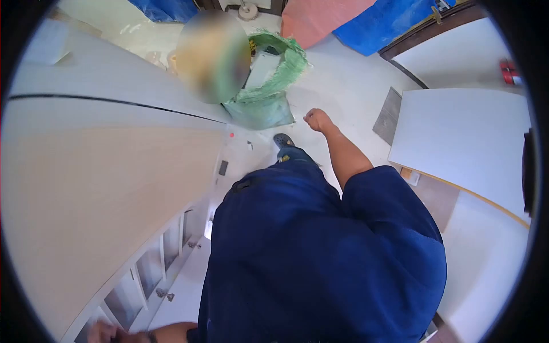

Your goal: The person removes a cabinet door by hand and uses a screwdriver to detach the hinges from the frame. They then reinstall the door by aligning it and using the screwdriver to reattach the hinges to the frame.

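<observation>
My right hand (318, 120) hangs in front of me over the pale floor, its fingers curled in and nothing visible in them. Just beyond it stands a green woven sack (263, 111), open at the top, with a white flat-sided object (263, 68) and darker items inside. At the lower left edge, my left hand (106, 331) is smeared and partly cut off. It is nearest the open compartments (123, 300) of a white cabinet, and I cannot see whether it holds anything. Metal hinges (164, 294) show along the cabinet's edge.
A large wood-toned panel (103, 194) runs along my left. On the right is a white tabletop (463, 128) with a yellowish edge. Blue sheeting (389, 26) and a pink sheet (320, 20) lie ahead. A blurred round patch hides what is beside the sack. Small bits lie on the floor.
</observation>
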`<state>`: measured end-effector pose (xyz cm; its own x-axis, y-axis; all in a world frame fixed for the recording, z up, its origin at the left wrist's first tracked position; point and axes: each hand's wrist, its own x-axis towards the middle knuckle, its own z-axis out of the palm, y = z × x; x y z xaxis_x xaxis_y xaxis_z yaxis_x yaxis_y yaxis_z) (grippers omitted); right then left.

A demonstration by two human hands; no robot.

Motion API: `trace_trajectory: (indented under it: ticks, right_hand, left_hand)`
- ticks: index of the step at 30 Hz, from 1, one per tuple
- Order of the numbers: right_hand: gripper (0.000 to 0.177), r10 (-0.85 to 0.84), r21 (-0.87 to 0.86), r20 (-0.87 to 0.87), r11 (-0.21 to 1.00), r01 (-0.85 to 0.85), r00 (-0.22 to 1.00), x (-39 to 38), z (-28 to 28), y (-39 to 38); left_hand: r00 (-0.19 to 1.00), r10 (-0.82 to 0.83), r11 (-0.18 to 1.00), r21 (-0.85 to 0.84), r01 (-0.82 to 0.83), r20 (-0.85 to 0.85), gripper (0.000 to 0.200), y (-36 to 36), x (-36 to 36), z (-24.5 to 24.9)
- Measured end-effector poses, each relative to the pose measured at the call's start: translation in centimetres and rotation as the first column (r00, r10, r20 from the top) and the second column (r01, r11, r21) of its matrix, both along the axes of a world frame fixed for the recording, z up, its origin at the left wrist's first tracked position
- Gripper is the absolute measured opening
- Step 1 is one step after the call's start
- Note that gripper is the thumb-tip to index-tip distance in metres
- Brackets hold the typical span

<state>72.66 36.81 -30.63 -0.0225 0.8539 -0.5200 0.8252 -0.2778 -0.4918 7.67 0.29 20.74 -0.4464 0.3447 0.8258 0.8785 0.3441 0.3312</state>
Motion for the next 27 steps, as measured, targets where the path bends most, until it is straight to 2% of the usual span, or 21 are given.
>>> trace_trajectory:
  ticks: [2,3,4,5,6,7,9,10,13,15,16,17,19,21,22,25,27]
  right_hand:
    - [0.033,-0.016,-0.022,0.047,1.000,0.017,0.999,2.2,-1.9,0.2]
    - [0.032,-0.022,-0.029,0.067,0.999,0.024,0.998,3.2,-2.9,0.4]
    - [0.033,0.080,-0.064,0.122,0.995,-0.073,0.989,4.2,-3.8,0.3]
    - [0.033,0.176,-0.104,0.140,0.981,-0.162,0.974,5.0,-4.6,0.1]
    - [0.033,0.264,-0.140,0.158,0.960,-0.243,0.951,5.8,-5.2,-0.1]
    - [0.033,0.348,-0.178,0.176,0.931,-0.318,0.921,6.8,-5.9,-0.4]
    - [0.034,0.415,-0.186,0.207,0.906,-0.381,0.886,8.5,-9.7,-1.6]
    - [0.035,0.453,-0.186,0.222,0.889,-0.419,0.863,8.9,-11.1,-1.7]
    - [0.035,0.411,-0.277,0.261,0.899,-0.340,0.873,8.6,-11.5,-1.9]
    - [0.038,0.397,-0.330,0.251,0.893,-0.308,0.883,7.8,-12.2,-1.5]
    - [0.039,0.385,-0.355,0.248,0.890,-0.286,0.889,7.3,-12.5,-1.3]
    - [0.037,0.369,-0.311,0.244,0.906,-0.288,0.897,6.6,-12.6,-1.2]
    - [0.035,0.334,-0.233,0.238,0.931,-0.280,0.912,5.1,-13.0,-1.8]
    - [0.033,0.119,-0.214,0.203,0.974,-0.075,0.972,3.4,-14.4,-2.6]
    - [0.033,-0.002,-0.203,0.188,0.978,0.041,0.982,2.6,-15.8,-2.9]
    - [0.031,-0.017,-0.103,0.227,0.994,0.041,0.974,1.2,-23.0,-4.5]
    - [0.028,-0.363,-0.184,0.184,0.900,0.395,0.914,-0.3,-26.5,-4.6]
  left_hand:
    - [0.914,0.015,0.928,-0.346,0.138,0.405,0.023,8.2,6.2,-10.5]
    - [0.802,0.081,0.816,-0.502,0.288,0.591,0.019,12.5,10.4,-16.6]
    - [0.689,0.157,0.664,-0.592,0.456,0.707,0.015,14.8,14.3,-21.9]
    - [0.572,0.186,0.581,-0.558,0.592,0.799,0.012,15.0,16.2,-26.5]
    - [0.526,0.144,0.478,-0.524,0.705,0.838,0.012,15.0,18.8,-29.4]
    - [0.400,0.164,0.520,-0.424,0.742,0.902,0.012,13.5,20.7,-32.6]
    - [0.426,0.187,0.470,-0.461,0.752,0.885,0.012,11.9,24.8,-34.7]
    - [0.389,0.221,0.466,-0.447,0.763,0.894,0.014,11.2,26.2,-35.1]
    - [0.255,0.273,0.498,-0.363,0.787,0.928,0.018,7.9,26.7,-37.6]
    - [0.258,0.337,0.468,-0.399,0.788,0.906,0.020,7.1,26.3,-38.4]
    - [0.308,0.386,0.417,-0.463,0.782,0.869,0.022,7.6,26.1,-39.0]
    - [0.357,0.431,0.359,-0.520,0.775,0.829,0.023,8.3,26.0,-39.6]
    - [0.205,0.545,0.423,-0.478,0.770,0.813,0.025,10.1,25.8,-41.6]
    - [0.046,0.653,0.455,-0.441,0.774,0.756,0.024,10.7,24.8,-46.0]
    - [0.022,0.691,0.434,-0.438,0.787,0.723,0.024,11.3,24.7,-48.0]
    - [-0.264,0.751,0.558,-0.369,0.743,0.605,0.022,12.7,25.1,-54.4]
    - [-0.289,0.765,0.559,-0.372,0.741,0.575,0.024,14.3,26.6,-57.4]
